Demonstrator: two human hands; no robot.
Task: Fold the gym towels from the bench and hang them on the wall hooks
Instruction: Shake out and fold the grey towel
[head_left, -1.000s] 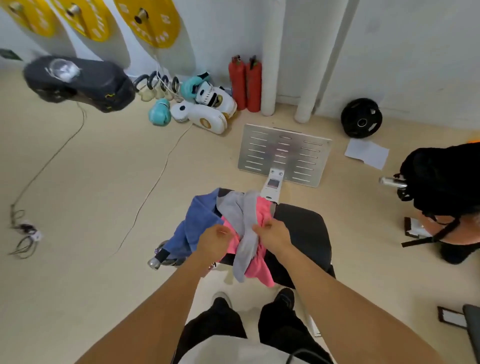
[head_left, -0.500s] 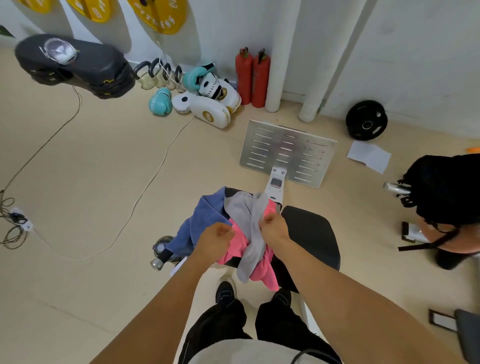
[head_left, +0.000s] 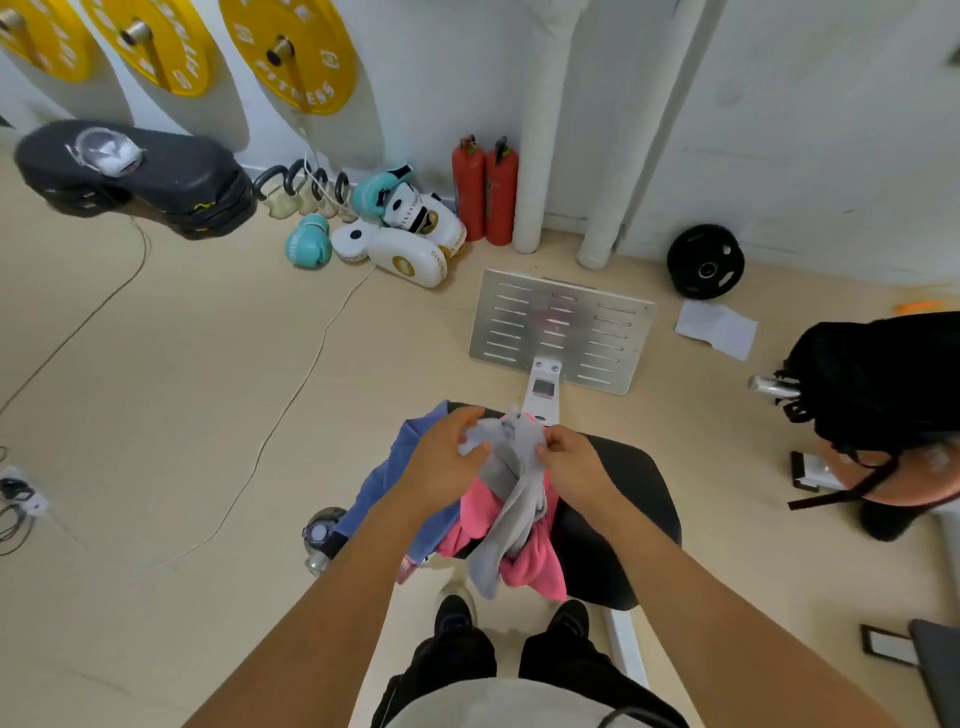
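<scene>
Standing over a black bench (head_left: 623, 499) on beige floor (head_left: 208, 389), both hands' grip clamped on the grey towel (head_left: 511, 499)

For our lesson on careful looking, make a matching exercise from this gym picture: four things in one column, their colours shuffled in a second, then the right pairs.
Things:
1. towel held in both hands
2. towel under it on the bench
3. towel hanging off the bench's left side
4. fire extinguishers

Colours:
A. blue
B. red
C. grey
D. pink

Pairs: 1-C, 2-D, 3-A, 4-B
</scene>
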